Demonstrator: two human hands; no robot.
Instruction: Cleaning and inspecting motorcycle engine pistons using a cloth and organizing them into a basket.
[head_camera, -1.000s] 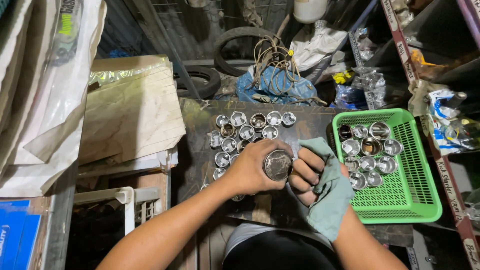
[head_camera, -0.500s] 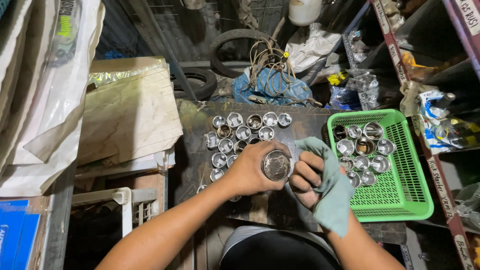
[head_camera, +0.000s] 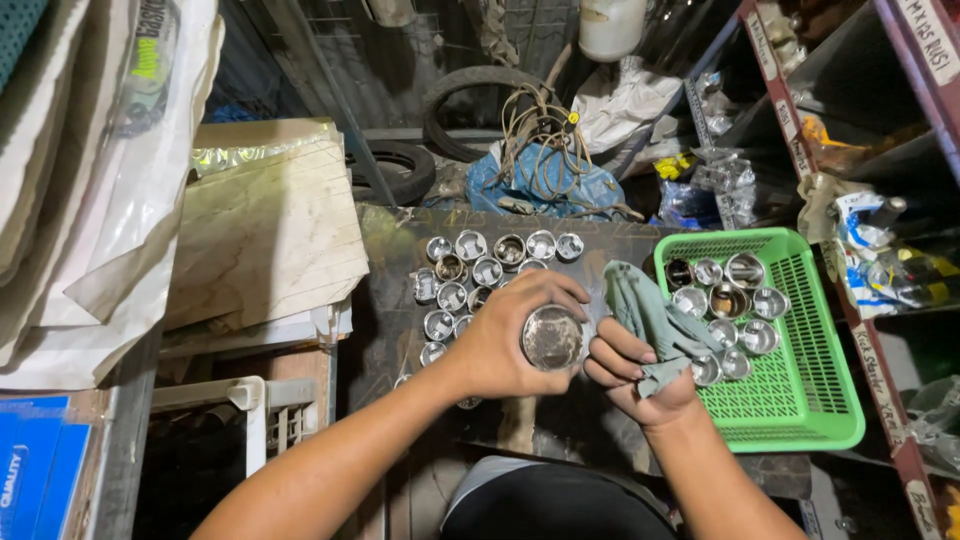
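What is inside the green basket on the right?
The green basket holds about ten shiny round metal cups, clustered in its far left part. The grey-green rag in the right hand overlaps that edge, so any cups beneath it stay hidden.

The grey-green cloth (head_camera: 650, 320) has slipped off the basket side, bunched in the right hand (head_camera: 635, 375).

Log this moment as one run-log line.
left hand: grips round metal cup | right hand: holds grey-green cloth | green plastic basket: metal cups inside | dark worktable: more cups
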